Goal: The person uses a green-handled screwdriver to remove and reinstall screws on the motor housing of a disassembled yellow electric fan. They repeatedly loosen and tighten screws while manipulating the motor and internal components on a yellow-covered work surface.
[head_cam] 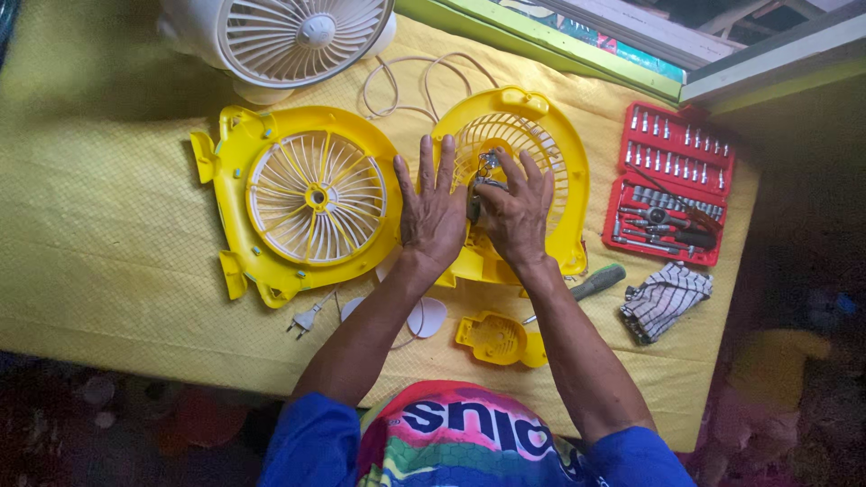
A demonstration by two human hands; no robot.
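Two halves of a yellow fan housing lie on a yellow cloth. My left hand [431, 207] rests flat, fingers spread, on the left side of the rear housing [532, 135] with its grille. My right hand [516, 209] curls around a small grey metal motor part [484, 173] at the centre of that housing. The front housing [302, 198], with a white radial grille, lies to the left, apart from both hands.
A white table fan [289, 36] stands at the back. A red socket-tool case [672, 185] lies open at right, beside a checked rag [663, 300] and a green-handled screwdriver [595, 282]. A small yellow cover [499, 340], white fan blades [424, 317], and a plug [305, 319] lie near me.
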